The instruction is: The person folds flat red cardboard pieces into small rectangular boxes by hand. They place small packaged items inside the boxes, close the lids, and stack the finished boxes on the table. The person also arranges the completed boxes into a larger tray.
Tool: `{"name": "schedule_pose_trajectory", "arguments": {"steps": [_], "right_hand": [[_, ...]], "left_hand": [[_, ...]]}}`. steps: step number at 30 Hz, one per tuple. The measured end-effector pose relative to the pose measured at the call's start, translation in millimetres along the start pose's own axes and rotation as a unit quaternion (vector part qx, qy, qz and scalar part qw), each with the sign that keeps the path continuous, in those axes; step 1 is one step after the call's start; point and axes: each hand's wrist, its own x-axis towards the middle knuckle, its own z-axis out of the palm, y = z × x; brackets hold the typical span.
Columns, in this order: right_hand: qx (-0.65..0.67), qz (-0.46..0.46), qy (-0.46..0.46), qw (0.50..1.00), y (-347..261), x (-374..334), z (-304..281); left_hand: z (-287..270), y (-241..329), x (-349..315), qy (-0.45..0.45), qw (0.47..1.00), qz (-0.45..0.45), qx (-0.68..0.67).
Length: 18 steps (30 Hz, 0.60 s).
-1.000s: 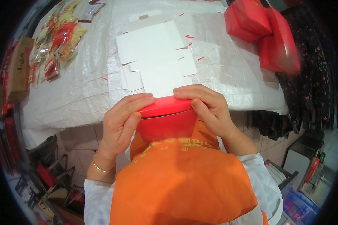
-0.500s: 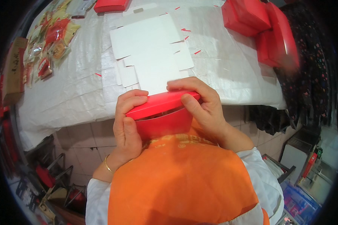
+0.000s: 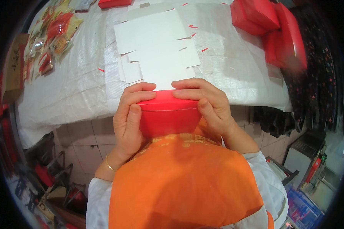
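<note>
A red cardboard box [image 3: 167,118] is held against my orange apron at the table's near edge. Its lid lies flush along the front, with only a thin seam showing. My left hand [image 3: 132,110] grips the box's left end, fingers over the top and thumb on the front corner. On the opposite end my right hand [image 3: 208,105] does the same, its fingers lying across the lid. Just beyond the box, flat white die-cut box blanks [image 3: 156,45] lie stacked on the table. The box's inside is hidden.
Several folded red boxes [image 3: 256,17] are piled at the far right of the white-covered table [image 3: 84,87]. Packaged goods in clear wrappers [image 3: 55,36] lie at the left, beside a brown carton [image 3: 14,68]. Red paper scraps [image 3: 193,26] are scattered near the blanks. Another red box [image 3: 114,3] sits at the far edge.
The gap under the lid's front edge has closed. Both hands have shifted so their fingers press on top of the box, and the box has become level.
</note>
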Motion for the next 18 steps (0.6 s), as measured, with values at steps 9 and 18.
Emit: {"name": "schedule_pose_trajectory", "arguments": {"steps": [9, 18], "right_hand": [[-0.042, -0.081, -0.032, 0.995, 7.4, -2.0, -8.5], [-0.090, -0.080, -0.066, 0.991, 3.3, -0.1, -9.8]], "left_hand": [[-11.4, -2.0, 5.3, -0.058, 0.991, 0.083, 0.085], [-21.5, -13.4, 2.4, -0.096, 0.980, 0.136, 0.105]]}}
